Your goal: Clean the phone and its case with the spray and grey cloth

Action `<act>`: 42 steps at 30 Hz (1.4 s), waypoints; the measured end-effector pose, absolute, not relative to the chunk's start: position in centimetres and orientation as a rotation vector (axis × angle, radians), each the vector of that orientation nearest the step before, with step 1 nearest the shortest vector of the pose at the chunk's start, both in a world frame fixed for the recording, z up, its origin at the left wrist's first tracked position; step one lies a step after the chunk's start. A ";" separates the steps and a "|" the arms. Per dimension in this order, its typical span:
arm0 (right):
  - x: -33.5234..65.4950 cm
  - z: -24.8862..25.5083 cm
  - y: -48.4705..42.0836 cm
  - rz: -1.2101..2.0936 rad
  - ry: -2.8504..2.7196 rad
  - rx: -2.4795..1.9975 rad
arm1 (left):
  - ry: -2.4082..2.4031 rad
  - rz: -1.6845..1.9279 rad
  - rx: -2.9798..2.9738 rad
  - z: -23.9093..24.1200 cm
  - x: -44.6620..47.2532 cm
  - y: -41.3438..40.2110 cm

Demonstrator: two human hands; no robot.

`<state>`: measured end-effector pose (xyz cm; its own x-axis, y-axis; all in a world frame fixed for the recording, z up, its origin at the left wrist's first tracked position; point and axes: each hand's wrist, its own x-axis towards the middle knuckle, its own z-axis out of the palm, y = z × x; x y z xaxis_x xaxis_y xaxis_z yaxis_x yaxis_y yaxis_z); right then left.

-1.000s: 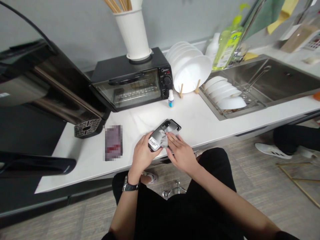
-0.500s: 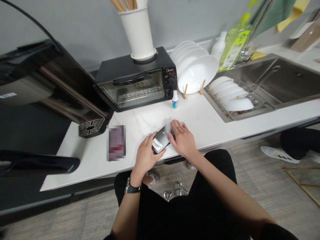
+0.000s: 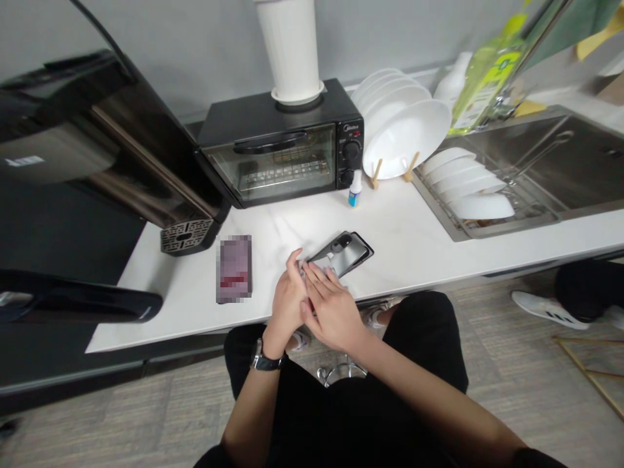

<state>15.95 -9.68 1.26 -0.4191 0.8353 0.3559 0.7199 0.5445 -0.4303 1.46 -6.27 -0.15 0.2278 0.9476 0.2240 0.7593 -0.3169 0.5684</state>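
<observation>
the phone (image 3: 350, 253) lay back-up on the counter (image 3: 400, 237), seemingly so it was braced. the right hand (image 3: 335, 313), fingers nearly straight, overlapped the left hand (image 3: 285, 300), one finger raised; whether either gripped anything was hidden.

At the left of the white bench (image 3: 394, 224), a tall black machine (image 3: 160, 153) with a slotted drip tray (image 3: 186, 236) at its foot. Against the grey wall (image 3: 209, 52), a small black oven (image 3: 287, 162), its glass door closed and a wire grid visible inside; on its top, a white pot (image 3: 290, 49) in a saucer (image 3: 298, 96). Right of the oven, white plates (image 3: 407, 140) standing in a row behind wooden pegs (image 3: 375, 175). Farther right, a steel sink (image 3: 589, 156) with white bowls (image 3: 470, 182) nested at its near left side; behind it, a green soap bottle (image 3: 487, 81). Lower right, on the floor (image 3: 502, 370), a striped white shoe (image 3: 548, 310) and a gold-coloured frame (image 3: 592, 370).
</observation>
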 end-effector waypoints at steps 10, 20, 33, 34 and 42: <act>19.3 0.5 -11.9 0.287 -2.285 -1.232 | 1.588 0.800 2.174 0.4 1.9 -6.1; 24.8 -0.3 -8.6 0.156 -2.134 -1.497 | 1.588 0.762 2.097 0.6 1.9 -5.9; 21.0 0.4 -4.0 0.147 -2.063 -1.572 | 1.561 0.763 2.111 0.8 2.0 -5.8; 20.2 0.5 -4.1 0.161 -2.088 -1.531 | 1.553 0.770 2.113 0.8 2.0 -5.8; 15.4 1.1 -7.8 0.281 -2.191 -1.309 | 1.494 0.782 2.198 0.2 1.2 -6.2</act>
